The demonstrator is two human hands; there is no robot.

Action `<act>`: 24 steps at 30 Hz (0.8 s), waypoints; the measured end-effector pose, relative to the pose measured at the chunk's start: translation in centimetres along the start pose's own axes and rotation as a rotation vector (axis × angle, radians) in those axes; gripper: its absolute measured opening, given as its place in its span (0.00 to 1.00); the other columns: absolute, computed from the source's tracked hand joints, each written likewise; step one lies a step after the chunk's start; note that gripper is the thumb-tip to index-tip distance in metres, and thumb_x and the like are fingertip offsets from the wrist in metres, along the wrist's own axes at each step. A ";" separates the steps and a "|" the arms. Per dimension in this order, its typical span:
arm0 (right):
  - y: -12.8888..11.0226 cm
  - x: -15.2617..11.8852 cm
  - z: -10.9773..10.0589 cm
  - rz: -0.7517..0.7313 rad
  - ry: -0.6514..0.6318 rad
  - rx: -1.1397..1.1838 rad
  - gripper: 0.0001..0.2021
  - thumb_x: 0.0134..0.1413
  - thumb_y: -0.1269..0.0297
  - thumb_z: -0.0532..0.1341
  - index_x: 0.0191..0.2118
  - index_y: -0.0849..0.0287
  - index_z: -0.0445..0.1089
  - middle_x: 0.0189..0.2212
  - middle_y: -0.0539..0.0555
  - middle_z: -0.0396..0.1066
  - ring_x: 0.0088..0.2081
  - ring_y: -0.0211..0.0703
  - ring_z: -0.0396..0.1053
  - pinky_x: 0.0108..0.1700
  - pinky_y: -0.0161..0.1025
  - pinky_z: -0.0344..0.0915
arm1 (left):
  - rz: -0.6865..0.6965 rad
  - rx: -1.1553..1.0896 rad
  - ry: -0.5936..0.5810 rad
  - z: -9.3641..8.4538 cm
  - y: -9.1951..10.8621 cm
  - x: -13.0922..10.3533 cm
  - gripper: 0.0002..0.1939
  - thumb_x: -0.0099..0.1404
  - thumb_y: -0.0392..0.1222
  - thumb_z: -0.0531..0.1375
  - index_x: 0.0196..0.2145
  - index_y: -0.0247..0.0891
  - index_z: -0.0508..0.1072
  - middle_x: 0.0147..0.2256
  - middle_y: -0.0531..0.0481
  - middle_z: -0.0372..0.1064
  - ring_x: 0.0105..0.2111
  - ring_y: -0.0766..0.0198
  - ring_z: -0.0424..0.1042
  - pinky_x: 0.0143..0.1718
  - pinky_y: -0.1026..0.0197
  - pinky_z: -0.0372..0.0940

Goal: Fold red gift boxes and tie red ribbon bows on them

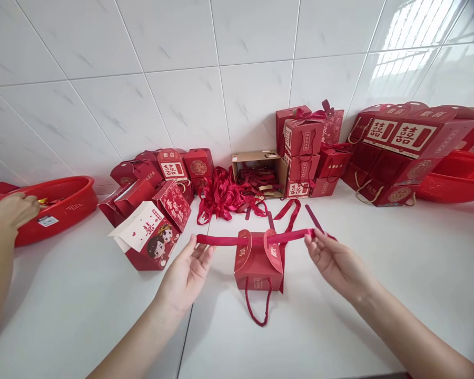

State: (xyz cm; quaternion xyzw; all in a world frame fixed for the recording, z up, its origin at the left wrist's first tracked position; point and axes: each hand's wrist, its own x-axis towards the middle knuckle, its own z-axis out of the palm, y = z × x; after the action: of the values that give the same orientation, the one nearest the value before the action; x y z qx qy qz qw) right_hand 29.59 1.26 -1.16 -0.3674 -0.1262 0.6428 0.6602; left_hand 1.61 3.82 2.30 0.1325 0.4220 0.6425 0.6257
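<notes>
A small red gift box [258,268] stands upright on the white table, its rope handle [266,310] hanging toward me. A red ribbon [221,240] runs through the slots in the box's two rounded top flaps and is stretched out to both sides. My left hand [185,273] pinches the ribbon's left end between thumb and finger, the other fingers loosely curled. On the right, my right hand [334,258] pinches the ribbon near its other end. Behind the box another length of red ribbon [292,216] lies on the table.
Loose ribbons [223,195] lie heaped beside an open cardboard box [260,156]. Gift boxes [142,239] crowd the left, others [302,142] are stacked at the back, and larger ones [406,137] stand right. Another person's hand [18,210] reaches into a red basket [73,195]. A tiled wall stands behind.
</notes>
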 end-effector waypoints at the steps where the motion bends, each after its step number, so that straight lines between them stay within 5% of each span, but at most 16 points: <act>1: -0.7 0.0 0.4 -0.095 -0.032 -0.036 0.06 0.45 0.69 0.72 0.30 0.60 0.75 0.28 0.49 0.71 0.31 0.32 0.72 0.32 0.23 0.73 | 0.051 0.011 -0.036 0.3 0.5 0.0 0.07 0.68 0.31 0.58 0.31 0.37 0.71 0.27 0.53 0.72 0.26 0.69 0.75 0.27 0.69 0.74; 6: -4.0 -0.3 3.9 -0.629 -0.183 -0.360 0.08 0.50 0.60 0.70 0.33 0.57 0.76 0.22 0.47 0.67 0.23 0.31 0.62 0.24 0.29 0.63 | 0.498 0.227 -0.310 3.0 2.8 -0.4 0.06 0.57 0.37 0.68 0.30 0.40 0.74 0.30 0.55 0.72 0.29 0.70 0.72 0.25 0.71 0.68; 10: -5.2 -0.6 7.5 -0.794 -0.275 -0.528 0.08 0.53 0.57 0.68 0.33 0.57 0.76 0.25 0.49 0.68 0.26 0.34 0.62 0.27 0.33 0.61 | 0.722 0.323 -0.441 6.3 3.6 -1.3 0.08 0.55 0.41 0.69 0.33 0.39 0.76 0.29 0.54 0.72 0.27 0.68 0.70 0.23 0.68 0.64; 16: -5.4 -0.6 11.5 -0.816 -0.397 -0.692 0.16 0.53 0.48 0.65 0.33 0.57 0.77 0.23 0.48 0.66 0.25 0.34 0.61 0.27 0.34 0.60 | 0.789 0.353 -0.552 9.8 3.9 -2.5 0.09 0.54 0.42 0.69 0.33 0.37 0.76 0.28 0.52 0.73 0.28 0.66 0.72 0.22 0.67 0.62; 24: -6.2 -0.7 12.9 -0.961 -0.497 -0.848 0.18 0.55 0.45 0.63 0.36 0.55 0.77 0.30 0.51 0.72 0.34 0.40 0.68 0.35 0.36 0.65 | 0.786 0.350 -0.571 10.4 3.7 -2.2 0.09 0.56 0.42 0.68 0.34 0.38 0.77 0.28 0.52 0.76 0.29 0.66 0.73 0.27 0.66 0.64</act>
State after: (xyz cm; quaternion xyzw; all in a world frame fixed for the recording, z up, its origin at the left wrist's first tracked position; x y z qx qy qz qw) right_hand 25.91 5.37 12.06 -0.3390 -0.6634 0.2390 0.6227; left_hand 6.77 6.24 12.05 0.5539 0.2539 0.6872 0.3956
